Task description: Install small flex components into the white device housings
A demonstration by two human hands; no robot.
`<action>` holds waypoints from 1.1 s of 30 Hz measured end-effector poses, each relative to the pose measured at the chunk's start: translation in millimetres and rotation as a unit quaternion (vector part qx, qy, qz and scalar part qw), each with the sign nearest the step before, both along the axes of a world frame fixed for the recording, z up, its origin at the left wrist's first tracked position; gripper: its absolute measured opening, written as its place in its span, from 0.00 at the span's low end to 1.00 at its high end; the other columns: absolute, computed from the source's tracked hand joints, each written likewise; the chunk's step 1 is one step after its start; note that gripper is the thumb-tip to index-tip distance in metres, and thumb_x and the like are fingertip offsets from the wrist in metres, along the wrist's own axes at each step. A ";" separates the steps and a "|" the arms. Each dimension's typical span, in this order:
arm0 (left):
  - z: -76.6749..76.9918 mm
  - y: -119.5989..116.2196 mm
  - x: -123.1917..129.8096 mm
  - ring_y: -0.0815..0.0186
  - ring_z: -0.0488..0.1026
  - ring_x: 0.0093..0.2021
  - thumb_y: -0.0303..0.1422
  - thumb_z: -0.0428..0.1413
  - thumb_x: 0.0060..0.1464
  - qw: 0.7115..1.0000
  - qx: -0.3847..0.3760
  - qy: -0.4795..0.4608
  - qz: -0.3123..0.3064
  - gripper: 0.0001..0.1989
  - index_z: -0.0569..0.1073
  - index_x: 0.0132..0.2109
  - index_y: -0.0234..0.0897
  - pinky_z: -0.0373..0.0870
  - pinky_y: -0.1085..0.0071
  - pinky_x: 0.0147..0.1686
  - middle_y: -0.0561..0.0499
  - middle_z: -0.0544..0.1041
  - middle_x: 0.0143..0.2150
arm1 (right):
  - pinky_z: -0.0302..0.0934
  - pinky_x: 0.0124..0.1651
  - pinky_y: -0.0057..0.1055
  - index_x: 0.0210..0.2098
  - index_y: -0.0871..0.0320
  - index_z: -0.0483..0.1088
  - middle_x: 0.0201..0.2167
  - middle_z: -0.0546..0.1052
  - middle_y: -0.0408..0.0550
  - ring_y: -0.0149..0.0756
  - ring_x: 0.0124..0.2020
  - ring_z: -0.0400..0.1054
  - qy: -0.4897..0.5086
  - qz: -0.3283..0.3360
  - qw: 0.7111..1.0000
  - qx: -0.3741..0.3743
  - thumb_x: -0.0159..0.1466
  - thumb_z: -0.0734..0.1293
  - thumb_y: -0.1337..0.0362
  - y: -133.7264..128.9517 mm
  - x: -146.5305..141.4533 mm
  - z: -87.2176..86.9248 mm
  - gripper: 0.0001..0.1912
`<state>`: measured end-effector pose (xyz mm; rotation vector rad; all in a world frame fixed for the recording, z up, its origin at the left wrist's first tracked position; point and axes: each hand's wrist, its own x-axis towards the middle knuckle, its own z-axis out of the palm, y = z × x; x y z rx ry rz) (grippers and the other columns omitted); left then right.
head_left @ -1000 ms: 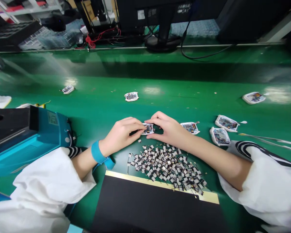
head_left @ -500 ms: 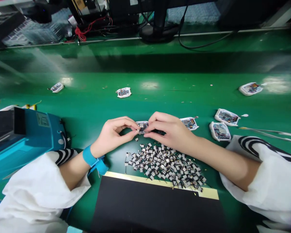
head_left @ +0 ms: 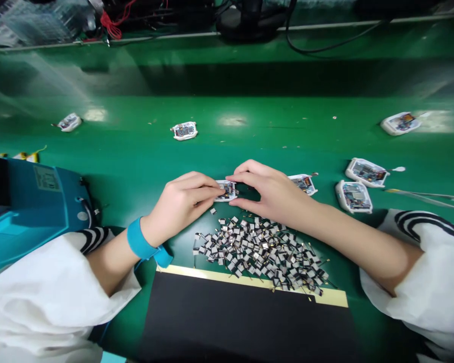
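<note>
One black sheet (head_left: 242, 327) with a yellow border (head_left: 212, 275) lies nearest, and along it a heap of small silvery parts (head_left: 257, 247) spreads over the green bench (head_left: 136, 166), close beside the right forearm (head_left: 336, 229), so a careless drop of that arm could scatter it. Past the heap, a white case (head_left: 230, 190) with a bare circuit board sits between the hands: the right hand (head_left: 270, 189) has its grip on the rim, thumb and forefinger at opposite edges, while the left hand (head_left: 181, 201) bunches its fingertips over the board, and whether they pinch anything is hidden. Too hard a press there might harm the board, and a slack hold could let the case skid. Farther off, similar open cases (head_left: 185, 130) lie well apart; at the back are red wires (head_left: 111, 25), a black cable (head_left: 325, 50) and a black stand (head_left: 249, 22)
</note>
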<state>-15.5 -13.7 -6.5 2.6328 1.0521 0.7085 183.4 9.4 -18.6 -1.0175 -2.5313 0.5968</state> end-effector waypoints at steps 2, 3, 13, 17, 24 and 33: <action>1.1 -0.5 1.3 0.68 0.69 0.39 0.28 0.50 0.54 0.999 0.014 0.031 0.003 0.07 0.73 0.38 0.35 0.68 0.72 0.39 0.50 0.74 0.37 | 0.61 0.39 0.33 0.46 0.62 0.65 0.41 0.66 0.51 0.38 0.39 0.63 0.009 -0.003 1.000 -0.006 0.56 0.65 0.61 -0.9 0.0 0.4 0.19; 1.8 -0.9 2.0 0.68 0.69 0.39 0.28 0.50 0.54 0.999 0.019 0.044 0.006 0.08 0.73 0.38 0.35 0.68 0.72 0.39 0.50 0.74 0.37 | 0.61 0.39 0.33 0.46 0.62 0.65 0.41 0.66 0.51 0.38 0.38 0.63 0.012 -0.003 1.000 -0.008 0.56 0.65 0.61 -1.1 0.4 0.6 0.19; 10.3 -2.3 9.3 0.67 0.69 0.37 0.29 0.48 0.55 0.991 0.031 0.126 0.018 0.09 0.72 0.39 0.37 0.67 0.72 0.34 0.52 0.73 0.38 | 0.59 0.36 0.31 0.43 0.61 0.66 0.39 0.66 0.49 0.35 0.36 0.63 0.028 0.006 0.999 0.017 0.57 0.63 0.57 1.7 3.8 -4.5 0.18; 11.0 -2.3 9.7 0.66 0.69 0.36 0.29 0.48 0.55 0.992 0.033 0.121 0.018 0.08 0.72 0.39 0.37 0.67 0.71 0.33 0.52 0.73 0.37 | 0.58 0.36 0.32 0.43 0.60 0.66 0.39 0.65 0.49 0.36 0.37 0.63 0.022 0.009 1.000 0.015 0.59 0.60 0.55 1.5 4.5 -3.8 0.18; 12.8 -4.5 12.0 0.66 0.68 0.35 0.29 0.48 0.55 0.992 0.016 0.123 0.026 0.08 0.71 0.39 0.40 0.66 0.69 0.34 0.53 0.72 0.37 | 0.58 0.38 0.32 0.42 0.60 0.65 0.40 0.65 0.49 0.37 0.38 0.63 0.024 0.013 1.000 0.016 0.58 0.61 0.55 2.3 5.5 -4.6 0.17; 10.7 -4.3 11.7 0.66 0.68 0.35 0.28 0.49 0.54 0.993 0.020 0.113 0.021 0.08 0.71 0.39 0.39 0.66 0.68 0.34 0.51 0.72 0.36 | 0.59 0.38 0.33 0.42 0.60 0.65 0.40 0.65 0.49 0.37 0.38 0.63 0.002 0.009 1.000 0.012 0.56 0.65 0.58 2.8 4.9 -2.4 0.17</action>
